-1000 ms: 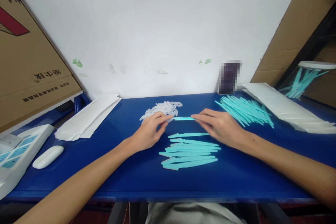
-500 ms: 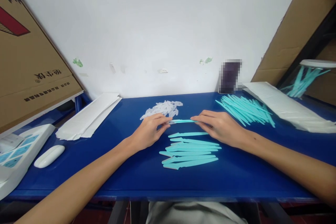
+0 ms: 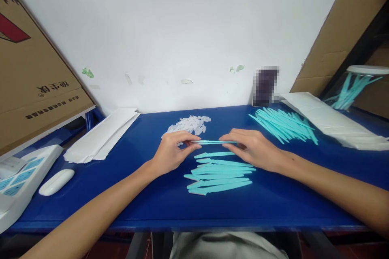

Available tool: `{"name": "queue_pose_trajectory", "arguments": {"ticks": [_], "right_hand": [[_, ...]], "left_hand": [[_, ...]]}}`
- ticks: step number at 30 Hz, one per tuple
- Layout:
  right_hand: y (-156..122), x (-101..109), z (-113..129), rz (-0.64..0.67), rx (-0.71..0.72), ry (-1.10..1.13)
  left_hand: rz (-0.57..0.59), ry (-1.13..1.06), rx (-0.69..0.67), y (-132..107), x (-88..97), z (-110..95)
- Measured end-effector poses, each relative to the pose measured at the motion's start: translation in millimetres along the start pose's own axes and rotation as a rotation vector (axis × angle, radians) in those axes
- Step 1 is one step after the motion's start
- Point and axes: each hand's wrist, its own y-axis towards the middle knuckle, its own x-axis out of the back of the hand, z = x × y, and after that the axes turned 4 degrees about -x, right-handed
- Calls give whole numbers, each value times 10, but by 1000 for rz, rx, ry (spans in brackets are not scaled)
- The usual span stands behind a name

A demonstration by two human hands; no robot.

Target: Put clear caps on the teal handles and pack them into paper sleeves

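Between both hands, above the table, a turquoise eyebrow razor (image 3: 210, 142) is held level. My left hand (image 3: 174, 149) pinches its left end; the fingers hide that tip and any cover on it. The right end is gripped by the closed fingers of my right hand (image 3: 253, 147). Just below the hands lie several turquoise eyebrow razors (image 3: 220, 172) in a loose stack, blade ends to the left. Behind my left hand is a heap of whitish translucent blade covers (image 3: 193, 123). A larger pile of turquoise razors (image 3: 282, 125) rests beyond my right hand.
On the blue table (image 3: 152, 206), white paper sheets (image 3: 101, 137) lie at left and a white sleeve (image 3: 334, 123) at right. A white oval case (image 3: 56, 182) sits beside a white tray (image 3: 42, 170). A clear tub (image 3: 349, 89) holds more turquoise sticks. Cardboard (image 3: 39, 68) leans left.
The view has shifted slightly. The left fingers now cover the razor's left end, where a whitish piece showed before. The right hand keeps its grip; the stack is unchanged.
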Motion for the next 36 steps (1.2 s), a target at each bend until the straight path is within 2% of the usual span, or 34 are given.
{"name": "queue_pose_trajectory", "arguments": {"ticks": [6,13,18,22,25,28,31,36], "right_hand": [[16,-37,57,-55,18,42],[26,-14,50,-59,-2,22],[24,1,37,-60,-4,40],[17,5,24,-63,30,20],[16,0,13,-75,63,22],[21,-8,5,-71,69,29],[22,-11,-18,18,-8,2],[22,6,-110,265,-308,-150]], "left_hand": [[-6,-4,-22,8,-57,-35],[32,255,-236,-4,-7,61],[79,369,-213,9,76,87],[152,284,-215,13,39,68],[153,213,-212,15,-3,57],[173,246,-213,23,8,54],[225,379,-239,31,74,80],[288,604,-220,47,267,304]]}}
